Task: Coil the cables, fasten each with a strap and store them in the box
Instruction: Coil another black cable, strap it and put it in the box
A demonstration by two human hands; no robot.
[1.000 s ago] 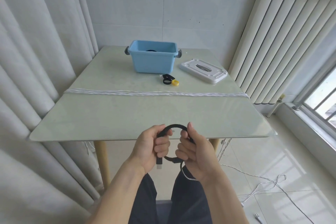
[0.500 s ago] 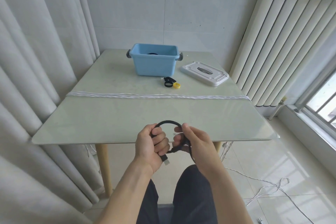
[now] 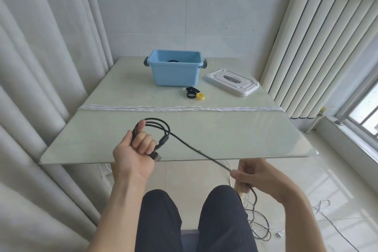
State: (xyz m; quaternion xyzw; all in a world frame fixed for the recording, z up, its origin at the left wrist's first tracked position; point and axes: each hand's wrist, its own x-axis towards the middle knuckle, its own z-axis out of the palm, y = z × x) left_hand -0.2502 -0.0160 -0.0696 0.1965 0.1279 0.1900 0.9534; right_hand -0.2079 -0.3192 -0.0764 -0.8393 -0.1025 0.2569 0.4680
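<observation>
My left hand [image 3: 136,150] grips a small coil of black cable [image 3: 163,129] over the table's near edge, with a USB plug [image 3: 157,157] sticking out below the fingers. From the coil the cable runs taut down to the right into my right hand [image 3: 250,174], which pinches it below the table edge. The rest of the black cable trails to the floor. The blue box [image 3: 174,70] stands at the far middle of the table, with something dark inside. A black strap [image 3: 191,92] and a yellow strap [image 3: 200,96] lie in front of the box.
The box's white lid [image 3: 232,82] lies to the right of the box. A band of white cables [image 3: 180,108] stretches across the glass table [image 3: 235,139]. More white cables lie on the floor [image 3: 327,217] at the right. Curtains hang on both sides.
My hands have moved apart: the left lifted the coil over the table, the right slid down the cable to the lower right, pulling a stretch taut. The view tilted down.
</observation>
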